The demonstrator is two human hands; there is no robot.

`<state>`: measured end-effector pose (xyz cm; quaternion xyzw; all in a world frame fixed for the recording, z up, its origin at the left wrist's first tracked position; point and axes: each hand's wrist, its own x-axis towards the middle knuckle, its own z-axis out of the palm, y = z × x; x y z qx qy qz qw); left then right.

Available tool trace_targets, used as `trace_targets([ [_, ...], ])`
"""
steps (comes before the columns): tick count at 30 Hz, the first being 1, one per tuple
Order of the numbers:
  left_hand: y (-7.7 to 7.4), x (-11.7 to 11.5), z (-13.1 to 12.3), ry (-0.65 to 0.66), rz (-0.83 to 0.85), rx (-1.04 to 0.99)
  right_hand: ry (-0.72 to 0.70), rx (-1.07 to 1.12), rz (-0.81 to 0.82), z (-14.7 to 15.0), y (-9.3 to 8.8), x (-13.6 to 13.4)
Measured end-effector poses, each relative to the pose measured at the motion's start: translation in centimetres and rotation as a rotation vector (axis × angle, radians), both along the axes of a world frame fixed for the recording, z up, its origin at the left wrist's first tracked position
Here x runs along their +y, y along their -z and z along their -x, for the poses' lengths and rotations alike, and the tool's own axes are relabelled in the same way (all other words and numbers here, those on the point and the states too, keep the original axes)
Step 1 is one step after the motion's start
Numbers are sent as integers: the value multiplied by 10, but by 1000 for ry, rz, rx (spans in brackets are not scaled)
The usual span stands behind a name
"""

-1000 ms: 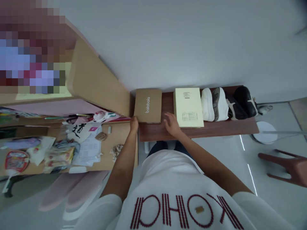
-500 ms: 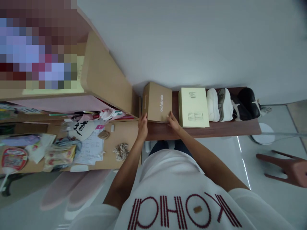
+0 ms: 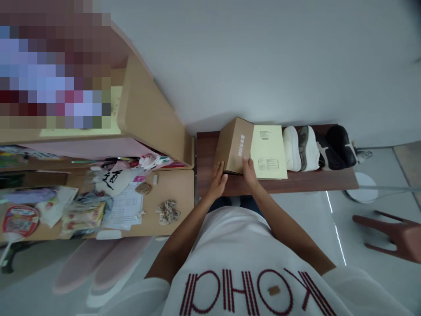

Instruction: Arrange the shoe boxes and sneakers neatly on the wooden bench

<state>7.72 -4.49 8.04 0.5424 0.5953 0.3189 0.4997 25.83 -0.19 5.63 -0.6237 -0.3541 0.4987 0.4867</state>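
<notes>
Here's the plain brown rectangular cardboard box with white printing, tipped at an angle over the narrow reddish-brown wooden desk, two of its faces showing. Open room first: a bare stretch of desk lies to the box's left, running out to the left end, where the light tan wooden desk stands just beside. Behind, the smooth pale wall closes off the back edge. In front, only a thin bare strip separates the boxes from the front edge, with the person's body close below. Tight on the right! The pale yellow flat-topped box sits right alongside the brown one; whether they touch, I can't tell. Past it come the white shoes and the black shoes, filling the rest to the right end.

Now the hands: the brown box is held between them at its near edge. The left hand has its fingers slightly spread against the near left corner, thumb apart. The right hand has its fingers close together, gripping the near right corner.
</notes>
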Motion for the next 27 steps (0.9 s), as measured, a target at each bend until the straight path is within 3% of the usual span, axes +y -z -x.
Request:
trace_targets([
  [4, 7, -18, -15, 90, -60, 174, 63, 20, 126, 19, 16, -10],
  [7, 16, -28, -9, 97, -45, 298, 141, 22, 265, 20, 37, -10],
  [12, 51, -3, 33, -341, 39, 297, 15, 55, 243, 11, 61, -2],
  [15, 73, 18, 52, -380, 172, 94, -65, -27, 241, 16, 64, 3],
  [19, 92, 24, 56, -348, 107, -67, -143, -108, 191, 21, 64, 8],
  [27, 97, 20, 57, -352, 106, -109, -213, -207, 184, 14, 60, 23],
])
